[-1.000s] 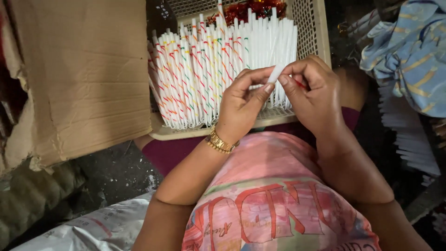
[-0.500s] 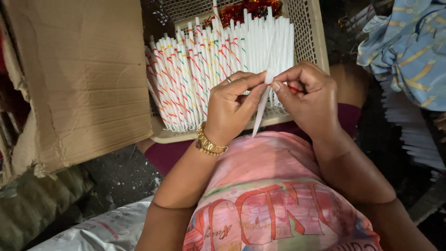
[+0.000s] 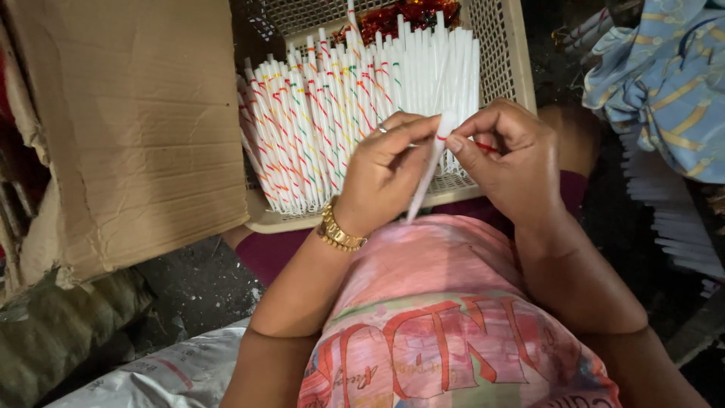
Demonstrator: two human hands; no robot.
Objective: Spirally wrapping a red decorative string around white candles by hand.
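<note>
1. we see our left hand point(image 3: 393, 170) and right hand point(image 3: 513, 162) meeting in front of our chest, just above the pink printed shirt point(image 3: 445, 325).
2. between them we hold a single white paper tube point(image 3: 427, 174), tilted steeply, its upper end pinched at the fingertips and its lower end hanging free over the shirt.
3. our left hand is closed narrowly on the tube's upper part, thumb and forefinger pressed to it; a gold bracelet point(image 3: 338, 230) sits at that wrist.
4. our right hand is curled in tight as well, its fingertips touching the tube's top, with a bit of red thread point(image 3: 485, 147) showing under the fingers.
5. just behind the hands stands a cream plastic mesh basket point(image 3: 507, 53), resting on our lap.
6. in the basket lies a thick bundle of white tubes point(image 3: 340, 121) wound with red, green and yellow thread, packed side by side and leaning toward the far wall.
7. something red and shiny point(image 3: 408, 13) lies at the basket's far end; we cannot tell what it is.
8. to our left a torn cardboard sheet point(image 3: 128, 128) leans beside the basket.
9. to our right a blue striped cloth point(image 3: 664, 83) lies above a stack of plain white tubes point(image 3: 672, 219).
</note>
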